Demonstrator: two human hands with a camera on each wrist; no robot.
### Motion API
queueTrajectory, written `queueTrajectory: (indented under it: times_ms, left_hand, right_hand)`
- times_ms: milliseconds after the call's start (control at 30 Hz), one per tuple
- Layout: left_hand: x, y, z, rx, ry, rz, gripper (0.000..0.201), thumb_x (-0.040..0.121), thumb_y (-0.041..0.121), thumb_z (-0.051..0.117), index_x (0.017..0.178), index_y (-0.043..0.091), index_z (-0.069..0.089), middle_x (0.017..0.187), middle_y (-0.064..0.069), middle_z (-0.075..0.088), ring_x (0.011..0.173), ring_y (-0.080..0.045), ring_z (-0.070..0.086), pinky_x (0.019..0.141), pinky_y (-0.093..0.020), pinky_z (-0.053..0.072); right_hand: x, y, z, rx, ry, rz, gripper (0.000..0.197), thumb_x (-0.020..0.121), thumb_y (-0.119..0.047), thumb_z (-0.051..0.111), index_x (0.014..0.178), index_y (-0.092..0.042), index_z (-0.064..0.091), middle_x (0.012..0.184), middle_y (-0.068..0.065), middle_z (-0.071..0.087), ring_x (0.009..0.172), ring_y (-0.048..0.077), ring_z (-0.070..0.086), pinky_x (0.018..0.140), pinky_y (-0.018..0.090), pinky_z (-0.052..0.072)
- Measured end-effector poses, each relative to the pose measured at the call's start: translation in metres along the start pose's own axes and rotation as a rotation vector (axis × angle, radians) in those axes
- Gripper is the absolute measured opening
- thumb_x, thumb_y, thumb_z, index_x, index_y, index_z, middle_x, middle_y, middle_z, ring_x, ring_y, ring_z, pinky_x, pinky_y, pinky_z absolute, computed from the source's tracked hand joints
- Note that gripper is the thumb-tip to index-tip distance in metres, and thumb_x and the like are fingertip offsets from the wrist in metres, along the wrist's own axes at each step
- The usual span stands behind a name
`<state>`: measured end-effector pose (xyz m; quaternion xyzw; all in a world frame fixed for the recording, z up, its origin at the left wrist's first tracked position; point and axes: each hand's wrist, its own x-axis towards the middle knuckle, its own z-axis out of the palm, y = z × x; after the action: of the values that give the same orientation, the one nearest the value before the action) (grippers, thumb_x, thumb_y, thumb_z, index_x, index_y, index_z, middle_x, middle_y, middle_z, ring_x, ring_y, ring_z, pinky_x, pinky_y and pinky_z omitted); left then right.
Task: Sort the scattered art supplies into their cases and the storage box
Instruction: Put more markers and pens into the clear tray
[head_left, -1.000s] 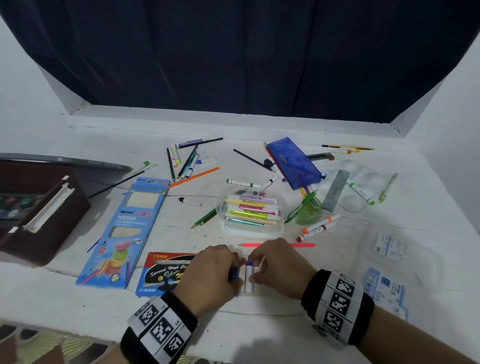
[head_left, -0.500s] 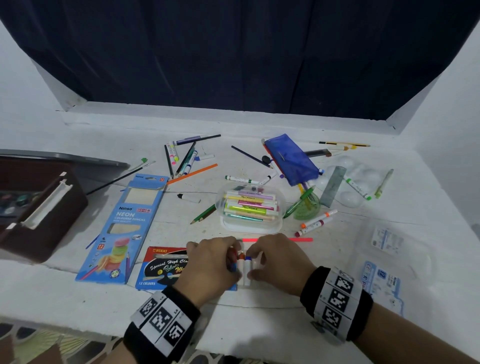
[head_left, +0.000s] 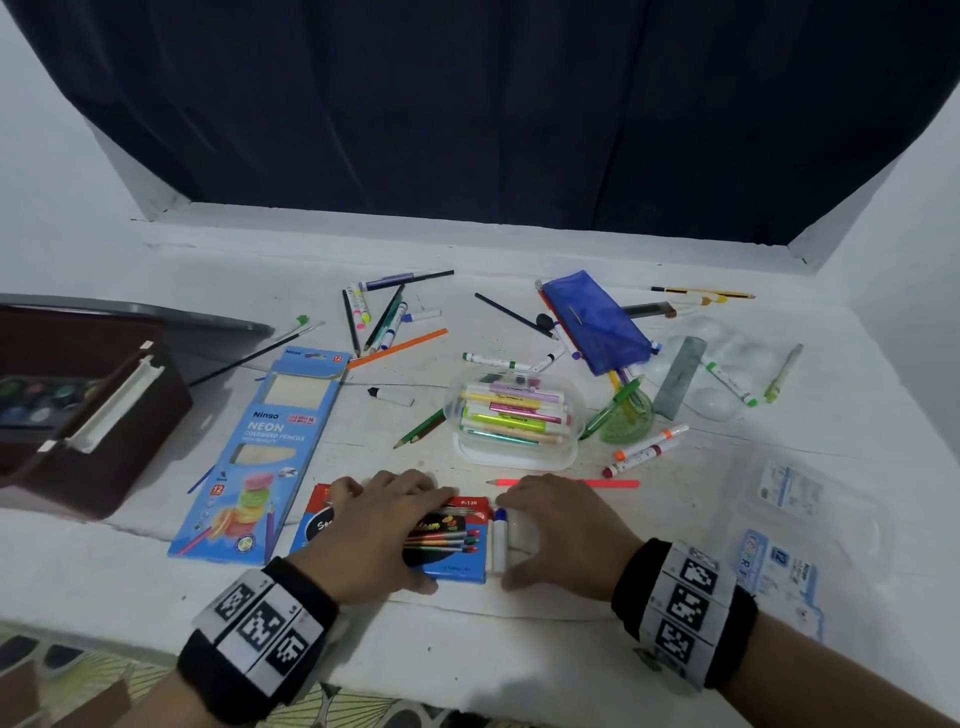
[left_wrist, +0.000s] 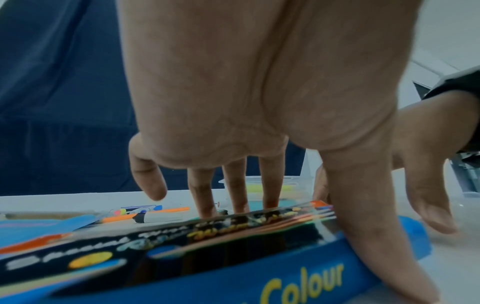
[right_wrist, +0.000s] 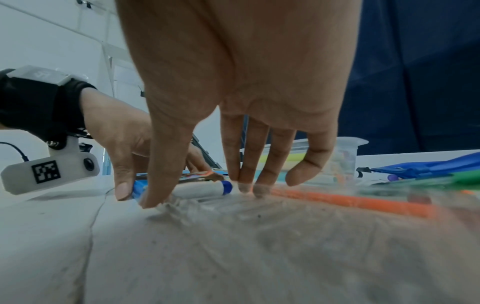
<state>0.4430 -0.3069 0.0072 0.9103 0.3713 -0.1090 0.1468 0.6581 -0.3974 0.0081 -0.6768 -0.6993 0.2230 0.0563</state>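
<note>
White table (head_left: 519, 639), sorting looks barely begun: loose pencils (head_left: 397, 347) lie strewn around clear tub (head_left: 514, 460), some markers inside. Just front of tub, left hand (head_left: 379, 525) presses flat on pencil box (head_left: 457, 553); right hand (head_left: 561, 535), fingers straight, straddles blue-capped marker (head_left: 500, 540).

On a white worktop (head_left: 519, 618) before a navy curtain (head_left: 493, 104) lie a light-blue pencil box (head_left: 260, 457), a red, black and blue pack (head_left: 457, 551), a royal-blue pouch (head_left: 597, 325), a white marker (head_left: 500, 543) with a blue cap, a neon-red pencil (head_left: 597, 484) and a dark-brown storage box (head_left: 114, 447).
</note>
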Motion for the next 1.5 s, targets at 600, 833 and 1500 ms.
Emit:
queueTrajectory:
  times_ms: [600, 833, 1500]
  left_hand:
    - [0.006, -0.039, -0.016, -0.389, 0.071, 0.020, 0.067, 0.077, 0.071, 0.063, 0.137, 0.045, 0.047, 0.127, 0.022, 0.057, 0.118, 0.002, 0.053, 0.108, -0.042, 0.037]
    - [0.048, -0.081, -0.056, -0.141, 0.250, -0.093, 0.036, 0.101, 0.036, 0.050, 0.137, 0.036, 0.049, 0.139, 0.011, 0.050, 0.129, -0.014, 0.046, 0.098, -0.042, 0.032]
    - [0.111, -0.155, -0.079, -0.368, 0.366, 0.037, 0.025, 0.084, 0.016, 0.072, 0.091, 0.040, 0.066, 0.092, 0.020, 0.059, 0.091, 0.000, 0.060, 0.076, -0.006, 0.038]
  right_hand:
    - [0.028, -0.015, -0.017, 0.007, -0.088, -0.050, 0.077, 0.070, -0.060, 0.078, 0.133, -0.025, 0.051, 0.120, -0.006, 0.057, 0.107, 0.011, 0.050, 0.092, 0.030, 0.043]
    - [0.053, -0.017, -0.051, 0.087, 0.295, -0.126, 0.020, 0.084, -0.046, 0.063, 0.092, -0.027, 0.067, 0.083, -0.010, 0.066, 0.076, 0.007, 0.061, 0.075, 0.035, 0.053]
    - [0.246, 0.006, -0.143, -0.120, 0.246, -0.181, 0.009, 0.090, -0.026, 0.061, 0.095, -0.025, 0.068, 0.089, -0.011, 0.065, 0.081, 0.010, 0.055, 0.079, 0.034, 0.051]
